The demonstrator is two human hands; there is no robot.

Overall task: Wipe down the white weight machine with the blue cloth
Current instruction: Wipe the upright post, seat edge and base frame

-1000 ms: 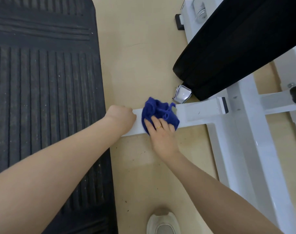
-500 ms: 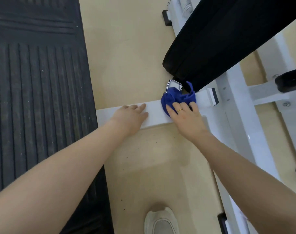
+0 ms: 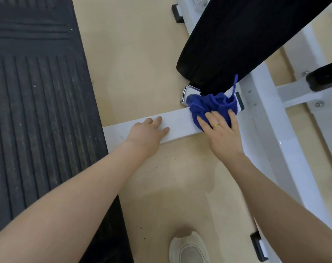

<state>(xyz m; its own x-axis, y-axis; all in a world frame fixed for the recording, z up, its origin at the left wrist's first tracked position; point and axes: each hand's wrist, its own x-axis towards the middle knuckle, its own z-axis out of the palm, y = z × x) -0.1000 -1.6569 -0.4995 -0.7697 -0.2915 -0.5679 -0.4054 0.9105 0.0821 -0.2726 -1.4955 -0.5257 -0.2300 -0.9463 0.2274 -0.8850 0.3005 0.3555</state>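
A white bar point(image 3: 178, 122) of the weight machine's base lies across the floor, joined on the right to the white frame point(image 3: 263, 118). The bunched blue cloth point(image 3: 212, 105) sits on the bar's right end, just under the tip of the black pad point(image 3: 237, 37). My right hand point(image 3: 222, 133) presses the cloth down with straight, spread fingers; a gold ring shows on one finger. To the left, my left hand point(image 3: 148, 132) rests flat on the bar with its fingers extended.
A black ribbed rubber mat point(image 3: 36, 114) covers the floor on the left, and the bar's left end meets its edge. A metal bracket point(image 3: 188, 93) sticks out beside the cloth. My light shoe point(image 3: 188, 249) stands on the beige floor point(image 3: 134, 59) below.
My right hand has slid the cloth rightward along the bar to its end under the black pad. My left hand went from a curled hold on the bar to lying flat on it.
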